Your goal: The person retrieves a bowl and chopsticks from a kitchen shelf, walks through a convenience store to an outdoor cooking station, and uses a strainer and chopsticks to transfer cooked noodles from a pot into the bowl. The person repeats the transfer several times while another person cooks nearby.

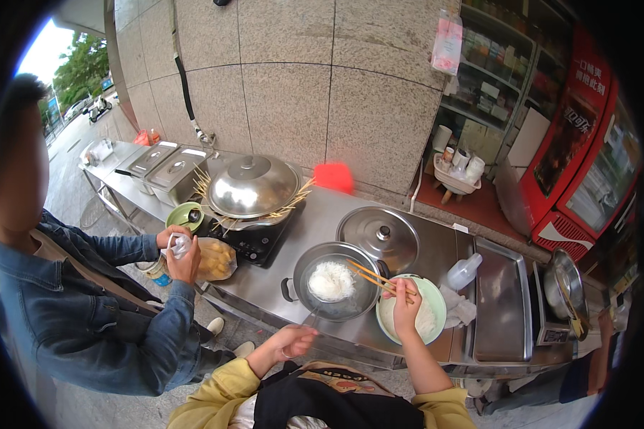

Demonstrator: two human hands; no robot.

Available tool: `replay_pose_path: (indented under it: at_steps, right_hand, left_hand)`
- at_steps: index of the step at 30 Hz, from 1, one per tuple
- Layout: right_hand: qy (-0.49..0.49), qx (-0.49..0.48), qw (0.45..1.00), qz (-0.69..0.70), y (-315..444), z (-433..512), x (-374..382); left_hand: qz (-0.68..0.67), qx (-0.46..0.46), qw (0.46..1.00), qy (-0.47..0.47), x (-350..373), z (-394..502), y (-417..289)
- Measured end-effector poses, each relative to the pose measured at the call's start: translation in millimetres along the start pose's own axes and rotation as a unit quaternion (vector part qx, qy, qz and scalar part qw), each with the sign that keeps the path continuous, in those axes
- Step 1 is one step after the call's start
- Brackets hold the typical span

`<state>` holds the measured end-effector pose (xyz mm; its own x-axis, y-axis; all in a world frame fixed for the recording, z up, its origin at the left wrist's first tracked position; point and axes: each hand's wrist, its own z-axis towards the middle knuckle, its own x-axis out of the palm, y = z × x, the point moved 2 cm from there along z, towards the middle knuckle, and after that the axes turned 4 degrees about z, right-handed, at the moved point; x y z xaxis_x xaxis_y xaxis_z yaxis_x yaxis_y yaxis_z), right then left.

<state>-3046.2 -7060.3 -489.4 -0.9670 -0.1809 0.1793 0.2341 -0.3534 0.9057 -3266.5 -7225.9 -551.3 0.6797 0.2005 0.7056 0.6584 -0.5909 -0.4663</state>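
My left hand (294, 341) grips the handle of a strainer (312, 317) at the near rim of a metal pot (306, 268). White noodles (330, 282) lie heaped in the middle of the pot, above or in cloudy liquid; the strainer's basket is hard to make out beneath them. My right hand (405, 300) holds wooden chopsticks (373, 278), whose tips reach the right side of the noodles. Under that hand stands a pale green bowl (441, 311) with more white noodles (425, 316) inside. A steel lid (378, 239) with a black knob lies behind the pot.
At left, a person in a denim jacket (102, 300) holds a bag of yellow food (214, 259). Behind it, a domed lid (253, 185) covers a pan ringed with skewers on a black cooktop (252, 245). A plastic container (464, 271), a cloth (458, 308) and a steel tray (502, 305) lie right.
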Motion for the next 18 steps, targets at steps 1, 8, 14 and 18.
replay_pose_path:
  at_steps: [1, 8, 14, 18]
  right_hand:
    - [-0.032, 0.025, 0.999, 0.008, -2, 6, -11]
    - [-0.114, 0.182, 0.976, 0.048, -69, 14, -52]
    - [-0.126, 0.337, 0.922, 0.144, -131, 28, -34]
    - [-0.154, 0.365, 0.898, 0.19, -149, 47, -29]
  left_hand:
    - [0.002, 0.001, 1.0, 0.002, 0, -1, -1]
    - [0.014, -0.003, 1.0, 0.027, 2, -18, -12]
    - [0.038, -0.03, 0.998, 0.031, 1, -30, -26]
    - [0.058, -0.046, 0.996, 0.046, -3, -31, -30]
